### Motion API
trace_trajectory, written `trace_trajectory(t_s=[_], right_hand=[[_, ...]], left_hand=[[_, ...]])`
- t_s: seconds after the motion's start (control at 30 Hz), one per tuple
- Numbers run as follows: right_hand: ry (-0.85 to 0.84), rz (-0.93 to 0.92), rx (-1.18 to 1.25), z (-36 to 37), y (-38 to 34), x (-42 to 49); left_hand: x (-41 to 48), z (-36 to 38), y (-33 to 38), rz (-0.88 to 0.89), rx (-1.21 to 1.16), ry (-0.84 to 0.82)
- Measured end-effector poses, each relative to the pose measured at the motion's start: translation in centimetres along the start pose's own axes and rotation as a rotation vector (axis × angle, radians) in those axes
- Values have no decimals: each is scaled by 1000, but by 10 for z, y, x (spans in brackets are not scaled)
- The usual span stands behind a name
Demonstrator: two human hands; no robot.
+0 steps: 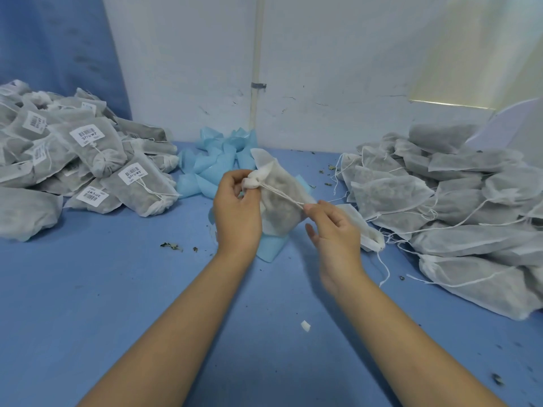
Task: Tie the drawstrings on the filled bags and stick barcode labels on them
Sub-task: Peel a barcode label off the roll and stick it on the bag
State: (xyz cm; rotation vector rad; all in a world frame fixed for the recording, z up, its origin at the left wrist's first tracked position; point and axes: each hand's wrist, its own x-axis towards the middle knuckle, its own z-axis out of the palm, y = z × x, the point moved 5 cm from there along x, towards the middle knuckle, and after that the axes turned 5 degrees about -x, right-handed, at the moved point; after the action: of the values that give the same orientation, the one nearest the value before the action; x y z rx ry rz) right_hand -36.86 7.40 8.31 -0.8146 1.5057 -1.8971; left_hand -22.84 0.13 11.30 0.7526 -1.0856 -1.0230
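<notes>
Two heaps are shown on the blue table [117, 289]: at the left, a pile of tied bags [88, 160] that carry barcode labels, and at the right, a pile of filled bags [455, 201] whose strings lie loose and on which no label is seen. Between them one bag [279, 212] is held up; its gathered neck is gripped by the left hand [235, 201], while its drawstring [282, 195] is pinched and drawn taut by the right hand [332, 227]. Its knot is judged unfinished and its label not yet applied. Blue backing sheets [217, 160] are heaped behind.
</notes>
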Motion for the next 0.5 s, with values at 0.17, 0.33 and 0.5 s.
trace_trajectory(t_s=[0.17, 0.33, 0.5], right_hand=[[-40, 161, 184, 9, 11, -4], [-20, 171, 209, 12, 13, -6], [21, 173, 302, 7, 9, -3]], left_hand=[[-2, 3, -7, -151, -73, 27], [0, 0, -11, -256, -39, 31], [0, 14, -7, -368, -258, -246]])
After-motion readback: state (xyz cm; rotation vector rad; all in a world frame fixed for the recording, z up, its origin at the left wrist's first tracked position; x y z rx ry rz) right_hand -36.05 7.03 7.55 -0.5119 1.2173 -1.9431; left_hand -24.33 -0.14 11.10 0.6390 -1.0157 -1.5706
